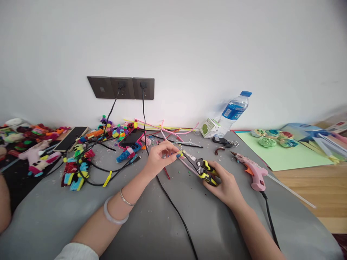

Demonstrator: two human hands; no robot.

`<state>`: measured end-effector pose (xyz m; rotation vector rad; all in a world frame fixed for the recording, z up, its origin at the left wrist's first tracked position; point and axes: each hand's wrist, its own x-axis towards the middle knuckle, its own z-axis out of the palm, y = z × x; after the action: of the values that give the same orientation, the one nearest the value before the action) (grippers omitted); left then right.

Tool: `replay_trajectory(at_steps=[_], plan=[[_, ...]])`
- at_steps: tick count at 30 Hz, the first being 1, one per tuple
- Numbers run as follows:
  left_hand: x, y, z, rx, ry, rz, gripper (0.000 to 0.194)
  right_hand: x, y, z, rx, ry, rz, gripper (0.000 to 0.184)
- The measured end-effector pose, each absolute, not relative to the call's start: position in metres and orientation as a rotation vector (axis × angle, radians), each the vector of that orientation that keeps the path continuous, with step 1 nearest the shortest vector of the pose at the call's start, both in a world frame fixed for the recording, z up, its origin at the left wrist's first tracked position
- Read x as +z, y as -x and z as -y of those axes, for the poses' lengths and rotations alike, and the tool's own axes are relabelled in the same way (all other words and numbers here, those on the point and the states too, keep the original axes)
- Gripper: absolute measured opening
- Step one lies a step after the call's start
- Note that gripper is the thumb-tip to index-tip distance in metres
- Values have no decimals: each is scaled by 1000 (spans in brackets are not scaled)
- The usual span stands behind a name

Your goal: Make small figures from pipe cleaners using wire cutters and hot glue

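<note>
My left hand [159, 156] is closed in a pinch on a small yellow-green piece [181, 154], perhaps a bit of pipe cleaner. My right hand [227, 185] grips wire-stripping pliers [200, 164] by their black and yellow handles. The jaws of the pliers point left and reach the piece at my left fingertips; whether they touch it I cannot tell. Beneath the jaws lie a pale pipe cleaner and a short red glittery strip [166, 173]. A pink hot glue gun [256, 173] lies to the right of my right hand.
Black cables [173, 206] run across the grey table [146, 224] from the wall sockets [121, 87]. Pipe-cleaner figures [76, 169] and phones [72, 138] lie left. A water bottle [234, 112], drink carton [208, 128], keys [233, 143] and green paper [282, 159] stand or lie right. Another person's arm [4, 204] shows far left.
</note>
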<state>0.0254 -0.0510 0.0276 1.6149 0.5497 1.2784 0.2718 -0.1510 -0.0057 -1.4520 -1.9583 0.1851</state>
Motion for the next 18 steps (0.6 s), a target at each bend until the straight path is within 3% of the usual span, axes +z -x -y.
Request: replay_trajectory(at_steps=[18], plan=[[32, -25, 54, 1478, -1789, -563, 11, -6, -269, 153, 358, 1452, 1939, 47]])
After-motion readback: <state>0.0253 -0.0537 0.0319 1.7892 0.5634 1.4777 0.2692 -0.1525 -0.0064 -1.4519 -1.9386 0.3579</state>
